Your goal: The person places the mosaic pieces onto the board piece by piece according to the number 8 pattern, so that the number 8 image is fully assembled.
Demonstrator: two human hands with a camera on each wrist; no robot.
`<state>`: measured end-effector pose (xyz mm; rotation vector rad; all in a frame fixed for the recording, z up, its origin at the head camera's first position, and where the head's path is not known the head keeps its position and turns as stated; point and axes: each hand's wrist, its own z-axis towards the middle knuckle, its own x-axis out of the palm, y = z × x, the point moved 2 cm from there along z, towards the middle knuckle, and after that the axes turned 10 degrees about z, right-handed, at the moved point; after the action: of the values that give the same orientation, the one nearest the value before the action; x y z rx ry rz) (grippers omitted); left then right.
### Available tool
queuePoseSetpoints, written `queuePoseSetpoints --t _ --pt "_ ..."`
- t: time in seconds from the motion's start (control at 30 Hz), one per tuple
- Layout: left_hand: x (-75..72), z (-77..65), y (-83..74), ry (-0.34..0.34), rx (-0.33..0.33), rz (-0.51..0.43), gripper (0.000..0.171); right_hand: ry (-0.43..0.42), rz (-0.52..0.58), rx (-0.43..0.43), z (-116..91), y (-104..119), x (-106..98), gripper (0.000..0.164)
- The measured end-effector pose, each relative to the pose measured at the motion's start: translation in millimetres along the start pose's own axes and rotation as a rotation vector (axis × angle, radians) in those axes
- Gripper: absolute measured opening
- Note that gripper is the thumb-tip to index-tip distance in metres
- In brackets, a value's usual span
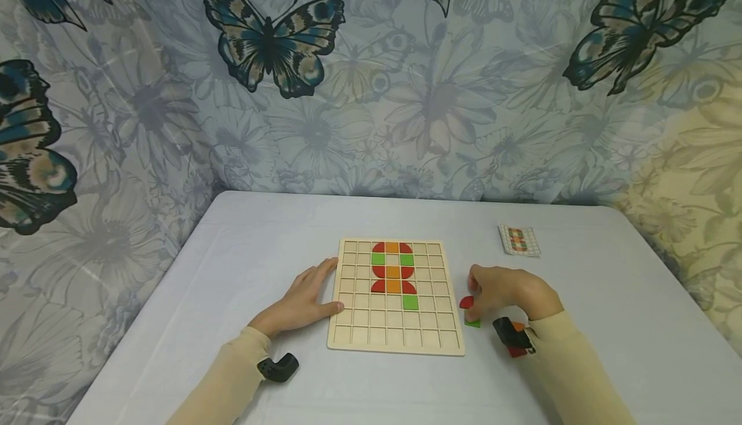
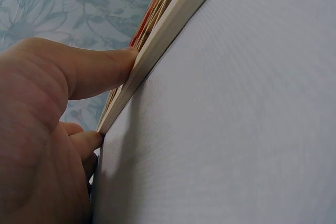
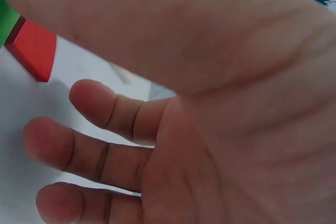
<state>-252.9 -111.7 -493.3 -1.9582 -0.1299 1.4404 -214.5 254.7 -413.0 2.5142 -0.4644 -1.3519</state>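
Note:
A wooden grid board (image 1: 359, 335) lies on the white table, with red rounded tiles (image 1: 379, 272), orange square tiles (image 1: 393, 286) and green square tiles (image 1: 410, 302) set in its cells. My left hand (image 1: 301, 302) rests against the board's left edge, fingers straight. In the left wrist view the thumb (image 2: 102, 72) touches the board's rim (image 2: 173, 22). Right of the board, my right hand (image 1: 504, 290) reaches down, fingertips at a loose green tile (image 1: 474, 324) beside a red tile (image 1: 466, 302). Three outstretched fingers (image 3: 105, 156) show in the right wrist view; the thumb's tip lies out of frame there.
A stack of pattern cards (image 1: 520, 241) sits on the table at the back right. Under my right wrist, partly covered by its black camera (image 1: 513, 335), lie an orange piece (image 1: 518, 326) and another red piece (image 1: 518, 351). Butterfly-patterned fabric (image 1: 371, 122) hangs behind the table.

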Motion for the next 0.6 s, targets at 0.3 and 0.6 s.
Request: queuePoseSetpoints --t 0.3,0.6 --pt "-1.4 -0.1 -1.9 0.001 0.011 -0.001 0.095 -0.043 -0.031 -0.016 6 -11 -8 0.047" --pt "-1.2 -0.3 -2.7 0.001 0.013 0.000 0.095 -0.110 -0.049 -0.040 11 -14 -12 0.034"
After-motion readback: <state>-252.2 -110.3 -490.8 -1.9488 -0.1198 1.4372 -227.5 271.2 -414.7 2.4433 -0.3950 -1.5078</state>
